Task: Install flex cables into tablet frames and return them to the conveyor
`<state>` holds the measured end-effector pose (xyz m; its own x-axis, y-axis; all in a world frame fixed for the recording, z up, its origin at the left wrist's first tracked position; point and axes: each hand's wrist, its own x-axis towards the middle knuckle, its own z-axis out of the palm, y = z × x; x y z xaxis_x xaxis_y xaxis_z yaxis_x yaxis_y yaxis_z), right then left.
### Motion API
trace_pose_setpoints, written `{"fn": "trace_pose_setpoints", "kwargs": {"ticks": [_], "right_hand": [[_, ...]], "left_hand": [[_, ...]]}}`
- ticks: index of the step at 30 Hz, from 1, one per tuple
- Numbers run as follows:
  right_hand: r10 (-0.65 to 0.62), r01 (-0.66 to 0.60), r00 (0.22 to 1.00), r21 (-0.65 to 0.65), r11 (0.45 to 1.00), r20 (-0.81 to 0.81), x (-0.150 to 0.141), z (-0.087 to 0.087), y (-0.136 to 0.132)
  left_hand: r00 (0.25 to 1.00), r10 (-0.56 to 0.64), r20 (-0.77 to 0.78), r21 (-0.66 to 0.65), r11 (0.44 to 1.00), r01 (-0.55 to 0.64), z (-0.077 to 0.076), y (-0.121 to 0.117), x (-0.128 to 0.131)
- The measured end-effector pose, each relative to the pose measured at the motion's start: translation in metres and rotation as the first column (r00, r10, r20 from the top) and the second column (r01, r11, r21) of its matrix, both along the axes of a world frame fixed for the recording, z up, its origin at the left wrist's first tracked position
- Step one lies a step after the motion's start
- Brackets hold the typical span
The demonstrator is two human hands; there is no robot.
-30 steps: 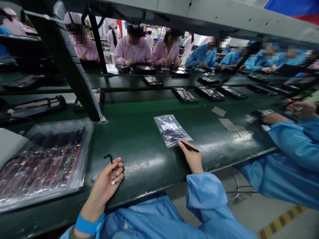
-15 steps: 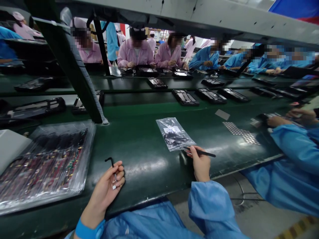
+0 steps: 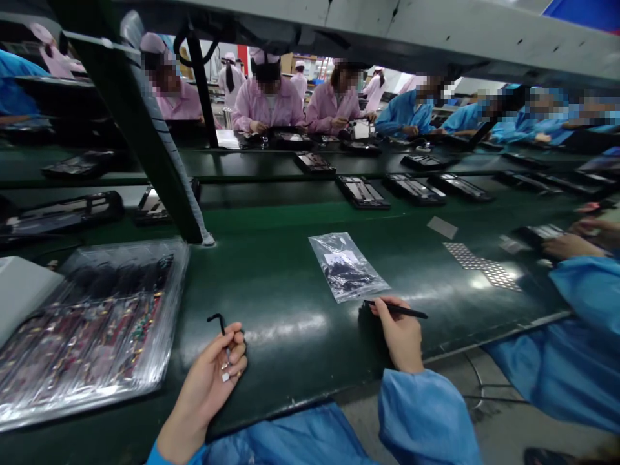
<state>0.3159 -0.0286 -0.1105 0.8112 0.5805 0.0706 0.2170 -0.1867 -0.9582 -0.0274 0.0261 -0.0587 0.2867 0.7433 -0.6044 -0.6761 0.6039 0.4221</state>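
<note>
In my left hand [image 3: 220, 371], a thin bent black cable [image 3: 216, 318] is pinched between thumb and fingers, its hooked end poking up. A small whitish end piece shows lower down against the curled fingers. My right hand [image 3: 400, 332] grips black tweezers [image 3: 404, 310], their tips pointing left, just short of the near edge of a clear plastic bag [image 3: 323, 248]. Inside that bag lie many small black parts [image 3: 345, 271] and a white label. Whether anything sits between the tweezer tips is too small to tell.
A clear plastic tray [image 3: 167, 323] of circuit parts stands at left beside a white box [image 3: 26, 290]. A slanted green post [image 3: 145, 135] rises behind it. Perforated sheets [image 3: 482, 266] lie at right near a co-worker's hands [image 3: 574, 245]. Black device housings [image 3: 362, 192] line the back.
My right hand has drawn slightly back toward me, taking the tweezer tips off the bag's near edge. My left hand keeps its hold on the cable. The view has shifted a little.
</note>
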Motion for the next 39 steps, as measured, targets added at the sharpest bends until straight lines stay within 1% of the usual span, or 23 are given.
{"fn": "trace_pose_setpoints", "kwargs": {"ticks": [4,7,9,11,12,13,15,17,19,20,22,25,28,30,32,34,39], "right_hand": [[-0.022,0.022,1.000,0.010,1.000,-0.009,0.000,0.003,-0.002],[-0.033,0.035,0.998,0.060,0.998,-0.044,-0.006,0.008,-0.002],[-0.008,0.017,0.996,0.104,0.994,-0.088,-0.020,0.014,0.000],[0.072,-0.033,0.972,0.176,0.984,-0.224,-0.042,0.024,0.004],[0.141,-0.067,0.934,0.225,0.972,-0.329,-0.057,0.031,0.007],[0.228,-0.108,0.867,0.279,0.954,-0.443,-0.073,0.038,0.010],[0.396,-0.197,0.691,0.370,0.908,-0.605,-0.107,0.052,0.017],[0.508,-0.278,0.513,0.426,0.861,-0.692,-0.139,0.063,0.023],[0.564,-0.336,0.354,0.461,0.821,-0.747,-0.163,0.069,0.028],[0.575,-0.354,0.286,0.473,0.807,-0.767,-0.173,0.071,0.030],[0.570,-0.373,0.179,0.481,0.793,-0.802,-0.187,0.074,0.034],[0.524,-0.375,0.075,0.463,0.803,-0.848,-0.198,0.078,0.038],[0.472,-0.357,0.009,0.438,0.825,-0.881,-0.205,0.083,0.040],[0.443,-0.354,-0.030,0.424,0.834,-0.896,-0.209,0.085,0.040],[0.419,-0.361,-0.068,0.414,0.836,-0.906,-0.212,0.085,0.040],[0.400,-0.370,-0.106,0.409,0.834,-0.911,-0.214,0.083,0.040],[0.353,-0.351,-0.211,0.408,0.843,-0.912,-0.217,0.075,0.041]], "left_hand": [[1.000,-0.007,0.009,0.006,1.000,0.007,-0.001,-0.002,-0.001],[1.000,-0.026,0.003,0.055,0.998,0.026,-0.005,-0.002,-0.002],[0.998,-0.051,-0.019,0.117,0.992,0.053,-0.007,-0.003,-0.002],[0.992,-0.102,-0.071,0.196,0.974,0.114,-0.007,-0.006,0.000],[0.985,-0.131,-0.112,0.234,0.960,0.154,-0.006,-0.008,0.002],[0.974,-0.156,-0.163,0.267,0.943,0.196,-0.004,-0.010,0.004],[0.943,-0.183,-0.280,0.317,0.909,0.271,0.002,-0.015,0.010],[0.903,-0.169,-0.394,0.359,0.876,0.321,0.010,-0.020,0.015],[0.864,-0.100,-0.494,0.411,0.849,0.333,0.018,-0.024,0.019],[0.842,-0.051,-0.537,0.437,0.837,0.329,0.021,-0.025,0.020],[0.793,0.052,-0.607,0.483,0.816,0.317,0.026,-0.027,0.020],[0.716,0.145,-0.683,0.517,0.789,0.333,0.025,-0.030,0.017],[0.655,0.233,-0.719,0.558,0.755,0.345,0.021,-0.033,0.014],[0.623,0.321,-0.713,0.608,0.726,0.322,0.019,-0.034,0.013],[0.600,0.403,-0.691,0.656,0.697,0.288,0.019,-0.034,0.012],[0.587,0.458,-0.668,0.691,0.675,0.259,0.021,-0.033,0.013],[0.572,0.537,-0.620,0.744,0.634,0.211,0.023,-0.033,0.013]]}}
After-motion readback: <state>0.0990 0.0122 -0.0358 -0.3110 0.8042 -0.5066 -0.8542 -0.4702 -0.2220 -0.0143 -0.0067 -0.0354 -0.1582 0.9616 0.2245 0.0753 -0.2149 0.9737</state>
